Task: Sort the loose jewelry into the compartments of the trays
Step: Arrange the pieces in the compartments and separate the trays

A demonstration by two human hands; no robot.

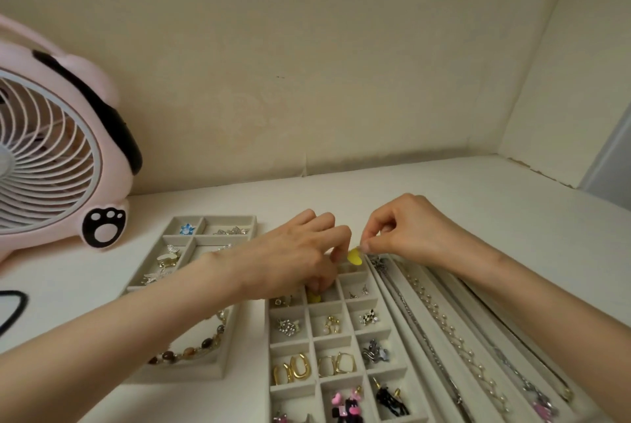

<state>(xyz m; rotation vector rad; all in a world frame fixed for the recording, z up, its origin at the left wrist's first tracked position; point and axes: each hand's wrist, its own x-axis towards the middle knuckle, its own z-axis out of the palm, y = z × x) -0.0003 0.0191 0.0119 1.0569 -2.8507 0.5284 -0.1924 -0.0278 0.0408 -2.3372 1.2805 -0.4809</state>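
Observation:
A beige tray with many small square compartments (316, 347) lies in the middle, holding earrings. My right hand (406, 231) pinches a small yellow earring (354, 257) just above the tray's far end. My left hand (300, 252) reaches down into a far compartment, its fingertips curled around a second yellow piece (313, 296). Left of it lies a tray with larger compartments (205, 373), with a brown bead bracelet (191, 349) in its near section. On the right, a long-slot tray (403, 293) holds several chains and necklaces.
A pink desk fan (58, 153) with a paw print stands at the left on the white table. A black cord (13, 306) lies at the left edge. The cream wall closes off the back and right side.

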